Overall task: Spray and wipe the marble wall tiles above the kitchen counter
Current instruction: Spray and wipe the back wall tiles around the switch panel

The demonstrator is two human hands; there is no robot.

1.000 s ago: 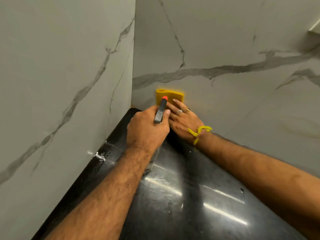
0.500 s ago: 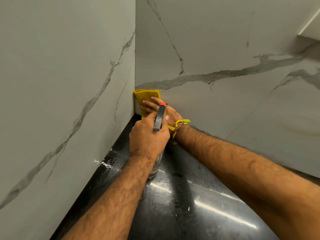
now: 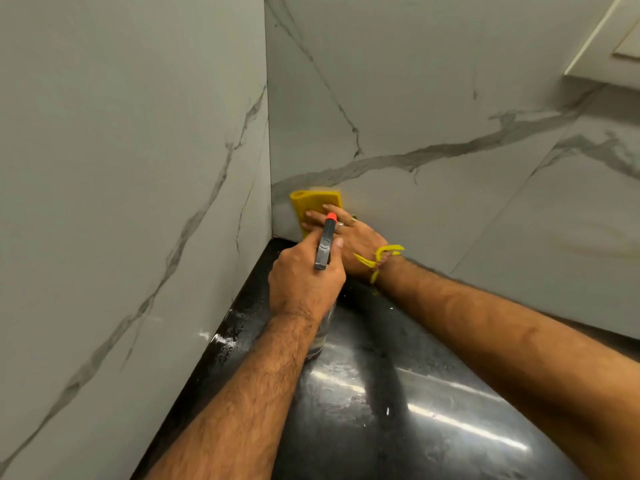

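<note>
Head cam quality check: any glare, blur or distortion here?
Head view: bright streaks of glare on the black counter; the cloth under the right hand is slightly motion-blurred; wide-angle bend shows in the wall corner; the spray bottle in the left hand stays sharp.

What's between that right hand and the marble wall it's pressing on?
A folded yellow cloth, seen in the head view: the right hand presses it flat against the back marble wall, near the corner just above the black counter.
</note>
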